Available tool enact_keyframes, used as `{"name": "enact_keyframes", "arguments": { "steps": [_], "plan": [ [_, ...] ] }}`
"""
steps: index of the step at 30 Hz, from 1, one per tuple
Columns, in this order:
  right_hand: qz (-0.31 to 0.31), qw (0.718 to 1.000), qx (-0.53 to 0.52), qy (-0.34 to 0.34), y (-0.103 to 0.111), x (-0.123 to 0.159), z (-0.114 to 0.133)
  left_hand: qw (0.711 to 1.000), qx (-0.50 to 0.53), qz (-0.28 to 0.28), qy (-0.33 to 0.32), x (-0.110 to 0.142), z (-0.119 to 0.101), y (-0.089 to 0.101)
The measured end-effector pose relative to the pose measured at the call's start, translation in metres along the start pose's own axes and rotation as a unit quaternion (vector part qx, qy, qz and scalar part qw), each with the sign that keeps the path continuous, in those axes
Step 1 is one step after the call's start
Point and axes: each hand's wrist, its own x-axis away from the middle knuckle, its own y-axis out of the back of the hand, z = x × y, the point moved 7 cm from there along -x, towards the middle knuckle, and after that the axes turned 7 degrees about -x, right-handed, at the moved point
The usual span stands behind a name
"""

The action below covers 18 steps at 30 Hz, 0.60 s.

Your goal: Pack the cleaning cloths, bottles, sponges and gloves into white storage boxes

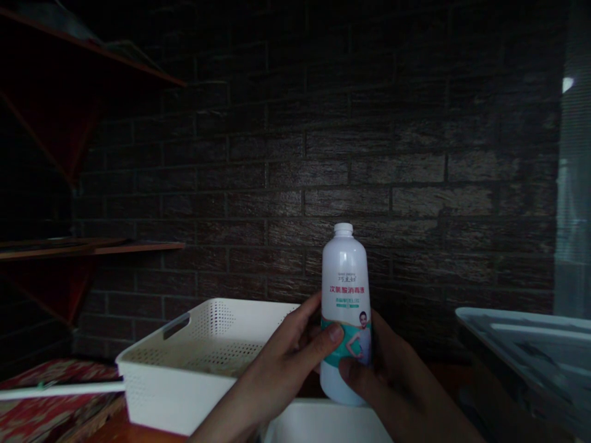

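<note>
A white plastic bottle (345, 289) with a white cap and a teal label bearing red characters stands upright in front of me, held up in both hands. My left hand (286, 354) wraps its left side, thumb pressed across the label. My right hand (392, 375) grips the right side and lower part, thumb on the front near the base. The bottle's bottom hovers just above a white container (323, 424) at the lower edge of view.
A white perforated basket (194, 363) with handle cut-outs sits to the left. A red patterned item with a white strip (50, 394) lies far left. A grey-lidded bin (530, 351) stands right. Dark brick wall behind; reddish shelves (92, 246) upper left.
</note>
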Motion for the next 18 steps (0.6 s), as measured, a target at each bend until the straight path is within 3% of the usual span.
{"name": "enact_keyframes", "arguments": {
  "steps": [5,10,14,18],
  "plan": [
    [-0.001,1.0,0.01,0.009,0.0004,-0.0005,0.0032,1.0,-0.01,0.015,0.01,-0.0005,-0.0037,-0.0052],
    [0.014,1.0,0.004,-0.002,-0.0017,-0.0007,0.0073,1.0,-0.001,-0.022,-0.016,-0.0004,-0.003,-0.002],
    [0.008,1.0,0.011,-0.001,-0.0002,0.0004,0.006,1.0,-0.015,0.012,-0.018,-0.0014,0.0002,-0.0042],
    [0.006,1.0,0.018,-0.008,0.001,0.001,0.0033,0.999,-0.012,-0.017,-0.028,-0.0016,-0.0018,-0.0029]
  ]
}}
